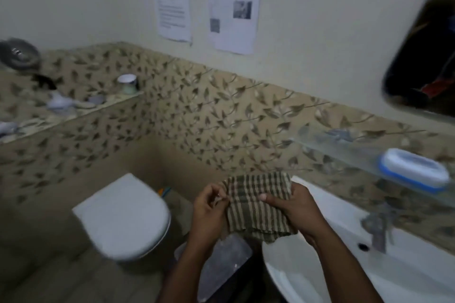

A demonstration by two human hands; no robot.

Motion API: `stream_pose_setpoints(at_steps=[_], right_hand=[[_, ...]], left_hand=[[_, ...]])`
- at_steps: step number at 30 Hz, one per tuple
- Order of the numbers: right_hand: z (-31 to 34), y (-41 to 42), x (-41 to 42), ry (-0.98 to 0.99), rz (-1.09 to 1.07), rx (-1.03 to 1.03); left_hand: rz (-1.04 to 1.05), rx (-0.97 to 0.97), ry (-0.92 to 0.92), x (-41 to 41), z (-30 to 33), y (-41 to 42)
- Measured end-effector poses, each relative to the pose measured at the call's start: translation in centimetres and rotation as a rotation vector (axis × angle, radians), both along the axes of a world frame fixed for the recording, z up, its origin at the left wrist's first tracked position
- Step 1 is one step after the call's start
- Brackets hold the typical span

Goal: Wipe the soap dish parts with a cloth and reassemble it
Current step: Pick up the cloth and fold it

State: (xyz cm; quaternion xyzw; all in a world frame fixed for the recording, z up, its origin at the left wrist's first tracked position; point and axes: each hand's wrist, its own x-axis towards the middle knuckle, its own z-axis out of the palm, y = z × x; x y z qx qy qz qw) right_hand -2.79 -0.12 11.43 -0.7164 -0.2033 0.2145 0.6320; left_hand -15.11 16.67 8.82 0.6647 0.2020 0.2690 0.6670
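both hands grip cloth | sink below | toilet left

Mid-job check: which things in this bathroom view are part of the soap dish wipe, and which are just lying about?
Job:
cloth, held by left hand and right hand
soap dish, white and blue, on the glass shelf

Lying about:
toilet
sink and tap
cup on the tiled ledge
papers on the wall
mirror
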Motion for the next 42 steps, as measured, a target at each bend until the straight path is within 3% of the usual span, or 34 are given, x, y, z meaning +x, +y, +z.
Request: stream_pose_setpoints(at_steps=[3, 11, 15, 21, 26, 36, 42], right_hand=[[-2.0, 3.3, -0.4, 0.025, 0.049, -0.036], [-8.1, 9.2, -1.1, 0.068, 0.225, -0.127], [-12.7, 11.2, -0.6, 0.004, 0.291, -0.206], [-20.5, 12.2, 0.5, -0.114, 0.307, -0.471], [-26.3, 12.5, 0.9, -0.127, 0.141, -0.579], [-33.2, 12.9, 1.4, -0.149, 0.046, -0.566], [-36.4, 12.3, 1.6, -0.057, 0.017, -0.495]], left_hand=[[0.122, 0.026, 0.047, -1.7, -2.0, 1.6], [0.431, -0.182, 0.071, -4.3, -7.0, 3.7], [0.561, -0.216, 0.168, -4.3, -11.0, 3.3], [0.580, -0.285, 0.304, -3.5, -17.2, 2.0], [0.495, -0.453, 0.410, -3.1, -22.6, 2.1], [0.423, -0.731, 0.409, -1.8, -31.2, 3.0], [0.409, -0.840, 0.386, -1.1, -34.2, 3.0]])
